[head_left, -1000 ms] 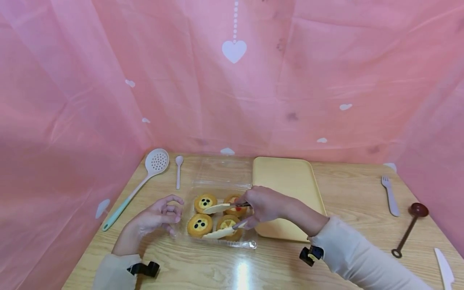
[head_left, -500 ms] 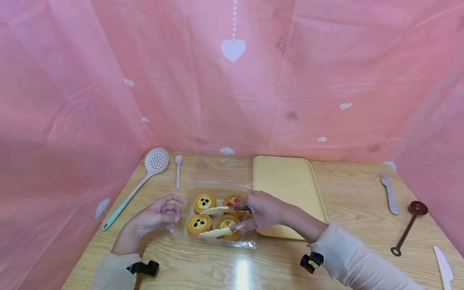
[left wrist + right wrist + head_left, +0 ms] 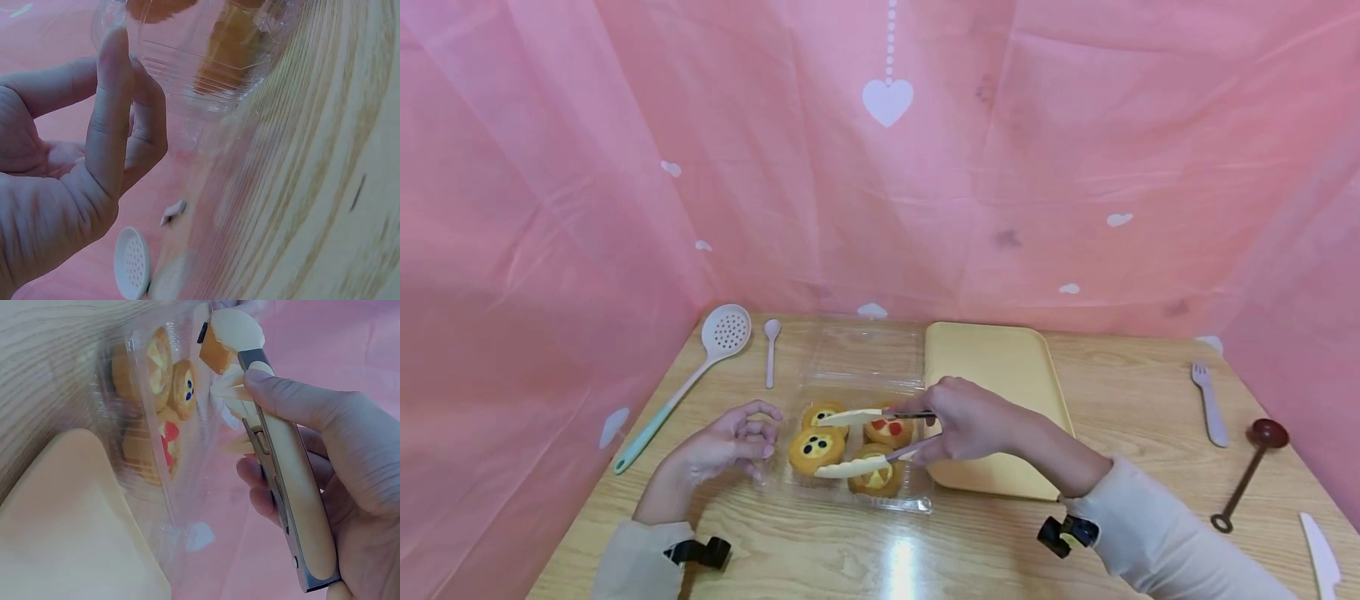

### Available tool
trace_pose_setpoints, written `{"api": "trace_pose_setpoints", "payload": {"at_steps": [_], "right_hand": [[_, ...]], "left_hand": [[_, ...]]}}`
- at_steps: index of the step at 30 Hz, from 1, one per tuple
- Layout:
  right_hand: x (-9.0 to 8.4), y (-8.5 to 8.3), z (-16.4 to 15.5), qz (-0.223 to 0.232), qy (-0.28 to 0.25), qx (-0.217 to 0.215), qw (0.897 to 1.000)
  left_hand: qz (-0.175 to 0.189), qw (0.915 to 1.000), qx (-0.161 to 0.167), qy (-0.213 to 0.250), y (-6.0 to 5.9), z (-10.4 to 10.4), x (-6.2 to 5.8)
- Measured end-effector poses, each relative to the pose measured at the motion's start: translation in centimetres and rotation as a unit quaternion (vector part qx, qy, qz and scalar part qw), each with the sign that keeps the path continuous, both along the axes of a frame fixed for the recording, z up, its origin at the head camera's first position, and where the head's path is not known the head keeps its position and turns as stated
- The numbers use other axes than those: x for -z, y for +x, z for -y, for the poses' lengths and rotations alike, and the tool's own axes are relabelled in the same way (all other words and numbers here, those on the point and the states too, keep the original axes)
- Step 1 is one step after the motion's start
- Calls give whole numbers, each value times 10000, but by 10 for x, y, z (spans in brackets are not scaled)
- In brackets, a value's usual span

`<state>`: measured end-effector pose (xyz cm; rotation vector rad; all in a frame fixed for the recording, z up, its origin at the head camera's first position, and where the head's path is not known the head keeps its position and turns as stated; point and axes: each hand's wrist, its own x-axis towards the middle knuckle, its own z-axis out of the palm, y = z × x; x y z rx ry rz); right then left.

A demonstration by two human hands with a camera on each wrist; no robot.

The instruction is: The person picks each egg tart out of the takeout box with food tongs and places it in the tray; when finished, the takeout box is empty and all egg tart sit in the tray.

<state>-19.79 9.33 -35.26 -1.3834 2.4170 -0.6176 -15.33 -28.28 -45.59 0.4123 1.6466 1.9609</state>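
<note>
Staged tabletop booth, not a real kitchen or home. Evidence: pink plastic sheeting (image 3: 880, 183) printed with white hearts fills the whole upper frame and wraps both sides, hiding any room behind it. Wood-grain table (image 3: 1135, 392) in the lower frame, glossy, with a lamp glare at bottom centre. Food-serving props laid out flat and spaced apart: slotted spoon (image 3: 703, 358) and small spoon (image 3: 771, 350) at centre left, yellow tray (image 3: 992, 367) mid-frame, fork (image 3: 1208, 402), brown ladle (image 3: 1251, 467) and plastic knife (image 3: 1321, 554) at lower right. Clear clamshell box (image 3: 865, 350) of tarts (image 3: 817, 447) in the centre. Camera clips strapped on both wrists: recording setup.
</note>
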Motion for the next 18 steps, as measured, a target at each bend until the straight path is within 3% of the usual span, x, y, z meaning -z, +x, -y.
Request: {"api": "trace_pose_setpoints", "payload": {"at_steps": [6,11,18], "right_hand": [[-9,-3,-10,-430,-67,103,9990],[-22,-14,-35,-791,-308,444,9954],[-43,-40,-88,-257,-560,1163,9913]], "left_hand": [[-29,9999,74,84,0,2,2],[26,9999,79,122,0,3,6],[31,10000,-3,14,1,7,7]]}}
